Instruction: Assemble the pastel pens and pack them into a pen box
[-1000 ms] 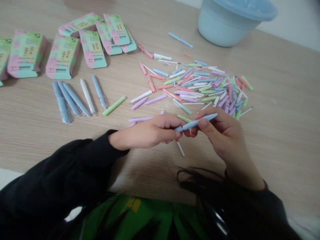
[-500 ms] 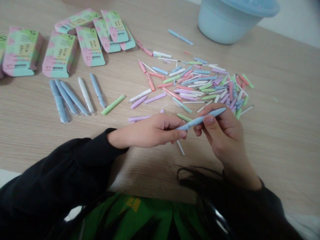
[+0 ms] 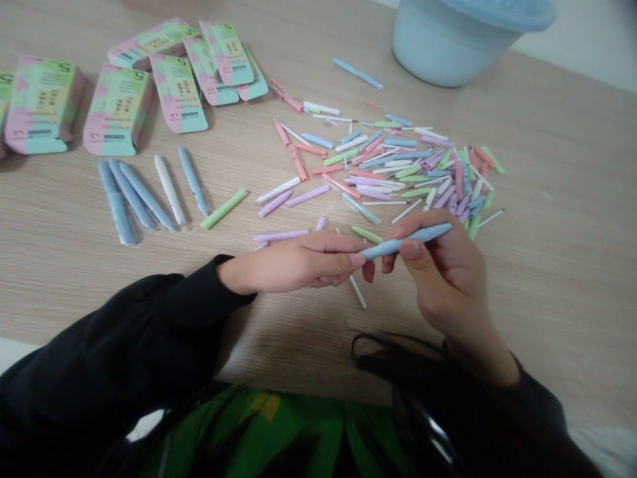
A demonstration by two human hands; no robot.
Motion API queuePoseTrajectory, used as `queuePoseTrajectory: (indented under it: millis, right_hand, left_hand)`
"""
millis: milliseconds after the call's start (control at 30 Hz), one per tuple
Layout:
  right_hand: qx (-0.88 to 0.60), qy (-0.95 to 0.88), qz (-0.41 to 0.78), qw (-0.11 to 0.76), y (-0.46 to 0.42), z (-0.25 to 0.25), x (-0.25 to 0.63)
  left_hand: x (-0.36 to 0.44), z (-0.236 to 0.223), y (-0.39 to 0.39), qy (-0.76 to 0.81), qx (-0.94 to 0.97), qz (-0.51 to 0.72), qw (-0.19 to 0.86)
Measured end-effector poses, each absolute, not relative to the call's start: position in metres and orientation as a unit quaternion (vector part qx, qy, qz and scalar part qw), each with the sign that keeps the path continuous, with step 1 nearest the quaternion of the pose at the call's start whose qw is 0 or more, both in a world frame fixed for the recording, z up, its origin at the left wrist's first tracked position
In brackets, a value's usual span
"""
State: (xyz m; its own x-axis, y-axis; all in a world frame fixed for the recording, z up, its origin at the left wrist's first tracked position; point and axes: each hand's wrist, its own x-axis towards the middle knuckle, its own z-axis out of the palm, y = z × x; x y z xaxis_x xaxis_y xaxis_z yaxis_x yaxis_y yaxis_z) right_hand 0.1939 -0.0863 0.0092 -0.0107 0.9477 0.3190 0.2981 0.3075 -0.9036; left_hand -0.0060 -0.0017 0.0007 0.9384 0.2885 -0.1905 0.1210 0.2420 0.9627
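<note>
A light blue pen (image 3: 405, 243) is held between my two hands, tilted up toward the right. My left hand (image 3: 303, 262) pinches its lower left end between thumb and fingers. My right hand (image 3: 442, 265) grips the upper part, thumb below and fingers behind it. Just beyond my hands lies a loose pile of pen parts (image 3: 393, 162) in blue, pink, green, purple and white, with thin white refills among them. One white refill (image 3: 357, 292) rests on the table beneath the held pen. A green pen part (image 3: 367, 234) lies close to my left fingers.
Several blue pens (image 3: 137, 196), a white pen (image 3: 170, 189) and a green pen barrel (image 3: 223, 210) lie at the left. Printed pink and green boxes (image 3: 117, 109) stand or lie behind them. At the back right is a blue basin (image 3: 448, 50), with a blue pen (image 3: 358, 73) near it.
My left fingers have moved up along the blue pen toward my right hand. The gap seen at the pen's joint no longer shows. Both hands keep their hold.
</note>
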Motion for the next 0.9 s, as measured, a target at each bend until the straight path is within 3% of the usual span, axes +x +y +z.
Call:
queuePoseTrajectory:
  millis: [267,900]
  right_hand:
    - [-0.488,-0.648,0.329,0.483,-0.085,0.014,0.195]
    - [-0.551,-0.579,0.274,0.536,-0.089,0.009,0.188]
  left_hand:
    - [-0.007,0.001,0.0,0.152,0.599,0.075,0.782]
    - [-0.002,0.006,-0.01,0.295,0.767,0.257,0.509]
